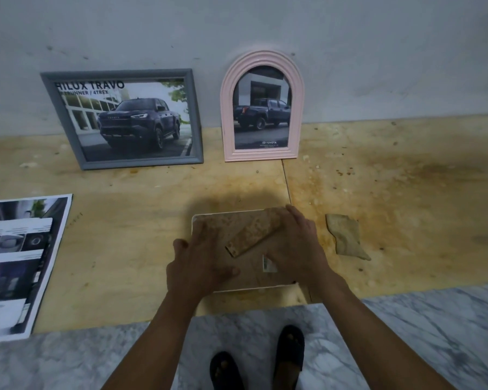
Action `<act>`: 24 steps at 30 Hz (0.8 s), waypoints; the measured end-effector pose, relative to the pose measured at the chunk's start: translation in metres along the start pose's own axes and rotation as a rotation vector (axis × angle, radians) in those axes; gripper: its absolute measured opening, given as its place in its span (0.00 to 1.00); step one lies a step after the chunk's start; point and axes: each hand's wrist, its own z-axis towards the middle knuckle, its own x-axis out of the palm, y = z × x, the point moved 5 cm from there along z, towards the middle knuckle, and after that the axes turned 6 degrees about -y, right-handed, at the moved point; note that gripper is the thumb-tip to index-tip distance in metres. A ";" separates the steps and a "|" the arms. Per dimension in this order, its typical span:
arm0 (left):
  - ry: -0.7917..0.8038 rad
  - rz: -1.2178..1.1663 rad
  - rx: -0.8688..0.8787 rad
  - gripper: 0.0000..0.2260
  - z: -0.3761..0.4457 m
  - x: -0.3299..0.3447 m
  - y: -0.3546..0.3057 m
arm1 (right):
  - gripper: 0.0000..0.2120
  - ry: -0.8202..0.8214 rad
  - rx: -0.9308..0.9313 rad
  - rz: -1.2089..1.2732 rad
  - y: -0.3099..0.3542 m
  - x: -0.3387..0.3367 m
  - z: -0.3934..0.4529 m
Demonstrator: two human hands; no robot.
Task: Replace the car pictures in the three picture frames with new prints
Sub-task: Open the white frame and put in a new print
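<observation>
A third picture frame (254,273) lies face down near the front edge of the wooden surface, its brown stained backing board up and its stand flap (252,235) raised at an angle. My left hand (197,263) presses flat on the frame's left side. My right hand (296,246) rests on its right side, fingers by the flap. A grey rectangular frame (124,119) with a dark pickup picture leans on the wall at the back left. A pink arched frame (262,106) with another pickup picture leans beside it. Printed sheets (17,266) lie at the left.
A torn piece of brown board (345,237) lies right of the face-down frame. The plywood surface (406,192) is stained and meets a grey wall (378,52) behind. A marble floor (434,333) and my sandalled feet (257,361) show below the front edge.
</observation>
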 end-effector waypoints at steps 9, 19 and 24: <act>-0.041 0.238 0.023 0.46 0.012 -0.003 -0.007 | 0.30 -0.016 -0.106 -0.449 0.021 0.034 -0.007; -0.008 0.204 0.058 0.46 0.016 0.001 -0.006 | 0.29 0.040 -0.086 -0.393 0.019 0.036 -0.011; -0.089 0.102 0.044 0.49 0.007 0.007 0.005 | 0.28 -0.013 -0.066 -0.314 0.015 0.032 -0.030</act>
